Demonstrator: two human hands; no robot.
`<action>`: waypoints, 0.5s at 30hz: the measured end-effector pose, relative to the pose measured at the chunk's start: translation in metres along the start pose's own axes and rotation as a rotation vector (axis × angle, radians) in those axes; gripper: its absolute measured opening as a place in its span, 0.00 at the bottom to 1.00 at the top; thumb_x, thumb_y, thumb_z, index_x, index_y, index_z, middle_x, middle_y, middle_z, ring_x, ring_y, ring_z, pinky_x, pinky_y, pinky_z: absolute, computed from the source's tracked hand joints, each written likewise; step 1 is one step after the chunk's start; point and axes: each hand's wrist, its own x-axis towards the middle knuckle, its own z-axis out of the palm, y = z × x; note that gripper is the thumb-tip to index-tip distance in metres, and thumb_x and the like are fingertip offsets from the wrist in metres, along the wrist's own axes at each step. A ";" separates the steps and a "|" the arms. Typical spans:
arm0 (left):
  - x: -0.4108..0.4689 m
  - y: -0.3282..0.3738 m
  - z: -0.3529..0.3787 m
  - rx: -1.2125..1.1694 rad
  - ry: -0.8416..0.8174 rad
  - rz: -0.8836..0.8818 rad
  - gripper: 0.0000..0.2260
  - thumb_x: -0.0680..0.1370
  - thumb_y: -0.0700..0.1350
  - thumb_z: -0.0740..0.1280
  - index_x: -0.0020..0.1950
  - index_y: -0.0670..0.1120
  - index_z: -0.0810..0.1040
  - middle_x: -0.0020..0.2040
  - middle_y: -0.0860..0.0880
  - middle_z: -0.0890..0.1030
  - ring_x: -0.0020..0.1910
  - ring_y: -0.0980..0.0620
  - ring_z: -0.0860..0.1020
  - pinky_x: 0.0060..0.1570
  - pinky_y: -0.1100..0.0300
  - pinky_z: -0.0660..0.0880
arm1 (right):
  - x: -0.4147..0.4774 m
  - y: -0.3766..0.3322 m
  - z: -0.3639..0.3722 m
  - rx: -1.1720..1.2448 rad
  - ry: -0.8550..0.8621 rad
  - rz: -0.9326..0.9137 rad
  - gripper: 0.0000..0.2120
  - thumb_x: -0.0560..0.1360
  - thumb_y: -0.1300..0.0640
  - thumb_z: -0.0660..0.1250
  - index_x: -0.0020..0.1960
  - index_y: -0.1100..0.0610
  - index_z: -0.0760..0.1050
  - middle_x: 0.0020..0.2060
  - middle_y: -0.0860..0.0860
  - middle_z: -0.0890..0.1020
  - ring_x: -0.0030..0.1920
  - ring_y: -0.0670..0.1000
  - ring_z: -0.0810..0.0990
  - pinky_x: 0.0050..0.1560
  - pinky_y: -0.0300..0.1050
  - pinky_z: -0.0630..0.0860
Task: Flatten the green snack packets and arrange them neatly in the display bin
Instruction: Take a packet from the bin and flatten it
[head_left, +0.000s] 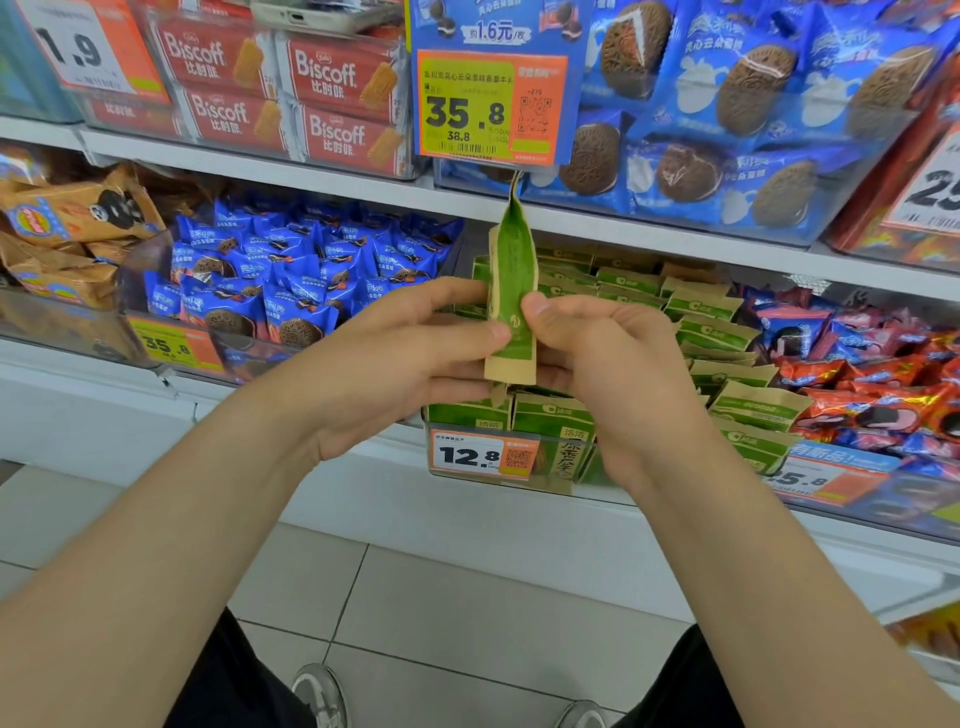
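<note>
Green packet (511, 291) upright above bin (558, 470), pinched low between my left hand (415, 343) and right hand (587, 348), thumbs pressing. Feels light, papery, creases easily; best held by edges.

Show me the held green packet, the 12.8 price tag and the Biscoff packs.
green packet (511, 260): head view, its green middle.
12.8 price tag (467, 456): head view, on the digits.
Biscoff packs (332, 78): head view, one red front.
</note>
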 end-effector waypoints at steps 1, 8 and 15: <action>0.001 0.001 0.002 -0.045 0.057 0.000 0.15 0.84 0.40 0.67 0.70 0.41 0.76 0.57 0.42 0.87 0.56 0.42 0.87 0.58 0.48 0.84 | 0.002 0.000 -0.004 -0.053 -0.056 -0.007 0.10 0.83 0.58 0.69 0.50 0.62 0.87 0.44 0.57 0.89 0.49 0.58 0.89 0.56 0.56 0.86; 0.001 -0.002 0.016 0.080 0.313 0.104 0.14 0.85 0.59 0.65 0.57 0.48 0.73 0.38 0.50 0.79 0.33 0.53 0.78 0.33 0.58 0.78 | 0.003 -0.005 -0.011 -0.288 -0.366 0.015 0.10 0.82 0.58 0.70 0.49 0.64 0.86 0.42 0.59 0.89 0.40 0.54 0.86 0.41 0.47 0.78; 0.000 -0.017 0.034 0.400 0.275 0.284 0.10 0.88 0.52 0.61 0.54 0.47 0.74 0.35 0.53 0.74 0.33 0.56 0.73 0.35 0.63 0.71 | 0.015 0.012 -0.003 -0.486 0.072 -0.357 0.18 0.83 0.51 0.65 0.38 0.59 0.77 0.31 0.56 0.80 0.36 0.60 0.80 0.39 0.57 0.81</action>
